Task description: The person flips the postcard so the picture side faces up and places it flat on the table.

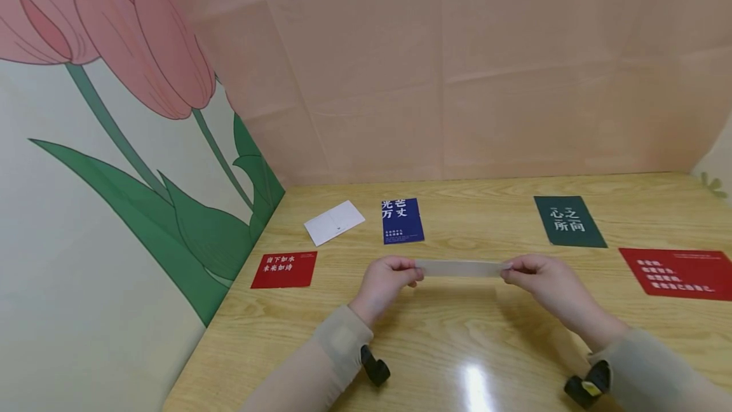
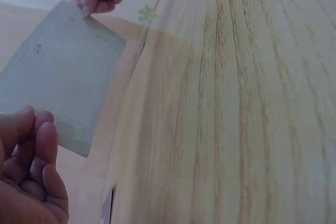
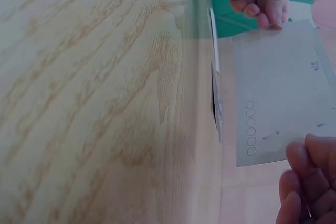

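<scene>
A pale postcard (image 1: 460, 267) is stretched between both hands above the table, seen nearly edge-on in the head view. My left hand (image 1: 390, 281) pinches its left end between thumb and fingers. At the opposite end my right hand (image 1: 543, 281) pinches it the same way. The left wrist view shows the postcard's greyish face (image 2: 63, 72) with a few small dark marks. In the right wrist view, a row of small circles runs along one edge of the postcard (image 3: 283, 87). The side turned away from the wrist cameras is hidden.
On the wooden table (image 1: 446, 342) lie a white card (image 1: 334, 222), a blue card (image 1: 403, 221), a red card (image 1: 284, 270), a green card (image 1: 570, 221) and another red card (image 1: 680, 273). A pink cloth (image 1: 457, 68) hangs behind. A tulip-painted wall (image 1: 143, 37) borders the left.
</scene>
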The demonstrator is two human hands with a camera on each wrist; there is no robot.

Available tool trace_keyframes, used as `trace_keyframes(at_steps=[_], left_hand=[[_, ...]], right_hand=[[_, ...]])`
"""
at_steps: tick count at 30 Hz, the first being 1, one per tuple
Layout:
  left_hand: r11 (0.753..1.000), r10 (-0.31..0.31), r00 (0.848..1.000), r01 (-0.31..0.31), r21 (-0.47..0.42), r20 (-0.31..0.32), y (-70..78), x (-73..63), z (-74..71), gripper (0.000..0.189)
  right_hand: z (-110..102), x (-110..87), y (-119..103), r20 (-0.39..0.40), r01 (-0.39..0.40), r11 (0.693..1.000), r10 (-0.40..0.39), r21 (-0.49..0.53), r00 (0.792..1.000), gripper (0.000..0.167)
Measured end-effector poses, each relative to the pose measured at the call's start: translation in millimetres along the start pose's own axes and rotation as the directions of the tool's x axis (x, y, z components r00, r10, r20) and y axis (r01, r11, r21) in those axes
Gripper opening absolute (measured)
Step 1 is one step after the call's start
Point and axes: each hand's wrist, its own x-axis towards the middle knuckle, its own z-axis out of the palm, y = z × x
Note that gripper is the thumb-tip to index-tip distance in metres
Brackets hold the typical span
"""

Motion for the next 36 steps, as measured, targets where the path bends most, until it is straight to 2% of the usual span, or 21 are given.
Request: trace_keyframes(at_steps=[7, 14, 26, 36], left_hand=[[0.999, 0.001, 1.000, -0.001, -0.036, 0.018, -1.6, 1.0, 0.3, 0.013], [0.999, 0.016, 1.000, -0.015, -0.035, 0.014, -0.5, -0.2, 0.6, 0.012], [0.997, 0.040, 0.999, -0.037, -0.073, 0.029, -1.9, -1.0, -0.2, 0.014], [0.994, 0.048, 0.998, -0.045, -0.096, 0.035, -4.0, -0.7, -1.1, 0.018]], right_hand=[[0.0, -0.5, -0.5, 0.031, -0.037, 0.999, 0.037, 0.009, 0.999, 0.036], [1.9, -0.4, 0.5, 0.035, -0.030, 0.999, 0.029, 0.039, 0.999, 0.031], [2.3, -0.9, 1.9, 0.050, -0.025, 0.996, 0.021, 0.087, 0.999, 0.034], [-1.1, 1.5, 6.7, 0.066, -0.050, 0.975, 0.037, 0.218, 0.997, 0.035]])
